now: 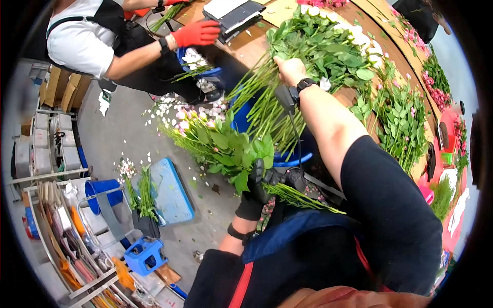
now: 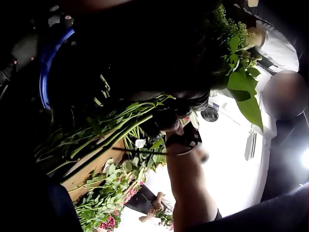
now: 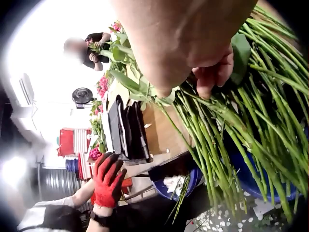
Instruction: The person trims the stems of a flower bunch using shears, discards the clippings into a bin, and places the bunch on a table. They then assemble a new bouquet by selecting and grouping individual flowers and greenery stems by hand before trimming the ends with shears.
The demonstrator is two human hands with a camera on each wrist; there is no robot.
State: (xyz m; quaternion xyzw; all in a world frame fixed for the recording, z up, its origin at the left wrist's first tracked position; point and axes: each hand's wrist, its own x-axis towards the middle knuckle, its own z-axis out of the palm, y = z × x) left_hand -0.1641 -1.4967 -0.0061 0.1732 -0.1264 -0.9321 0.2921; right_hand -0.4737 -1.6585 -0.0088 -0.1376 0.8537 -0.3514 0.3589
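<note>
The left hand (image 1: 259,182), in a black glove, grips a bunch of leafy stems (image 1: 226,149) with pale pink roses; in the left wrist view this hand is mostly lost in shadow. Bare and stretched forward, the right hand (image 1: 291,71) lies at the large pile of white roses (image 1: 328,51) on the table (image 1: 246,49). The right wrist view shows its fingers (image 3: 205,87) curled onto green stems (image 3: 251,140) that hang over the table's edge; the thumb's hold is partly hidden.
Below the stems stands a blue bucket (image 1: 292,159). Another person in red gloves (image 1: 197,33) is across, beside a smaller bucket (image 1: 208,71). More roses (image 1: 405,120) lie on the right. On the floor are a blue mat (image 1: 174,192), a blue stool (image 1: 145,255) and scattered petals.
</note>
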